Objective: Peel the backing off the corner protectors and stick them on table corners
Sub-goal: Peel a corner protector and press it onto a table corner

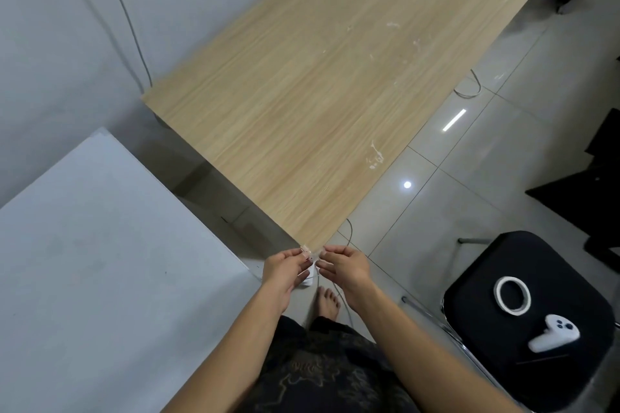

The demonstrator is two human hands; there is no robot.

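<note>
A light wooden table [318,104] stretches away from me, its near corner pointing at my hands. A small clear corner protector [313,256] sits right at that corner. My left hand [285,270] pinches its left side and my right hand [345,266] pinches its right side, fingertips almost meeting. A bit of white backing [308,278] hangs under my left fingers. Whether the protector touches the corner I cannot tell.
A white cabinet top [100,261] stands to the left. On the right a black chair [536,312] carries a roll of white tape [511,295] and a white controller [553,334]. Cables [468,87] lie on the tiled floor. My bare foot [328,303] is below the hands.
</note>
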